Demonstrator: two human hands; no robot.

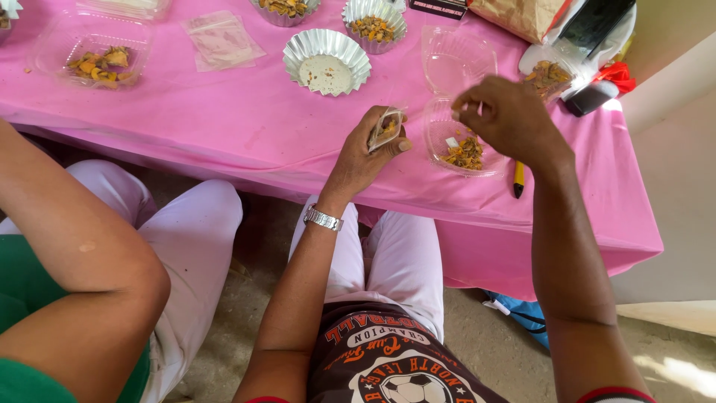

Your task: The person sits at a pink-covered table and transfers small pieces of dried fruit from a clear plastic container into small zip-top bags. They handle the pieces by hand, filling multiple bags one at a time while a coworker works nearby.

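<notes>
My left hand grips a small clear plastic bag with orange-brown dried pieces inside, held upright at the near edge of the pink table. My right hand hovers just right of it, fingers pinched together on a tiny pale bit, above a clear plastic clamshell container that holds more orange-brown pieces. A metal watch sits on my left wrist.
A fluted foil cup with a whitish residue stands behind the bag; two more foil cups with pieces sit further back. Another clear container and an empty bag lie left. A second person's arm is at left. A yellow pen lies at right.
</notes>
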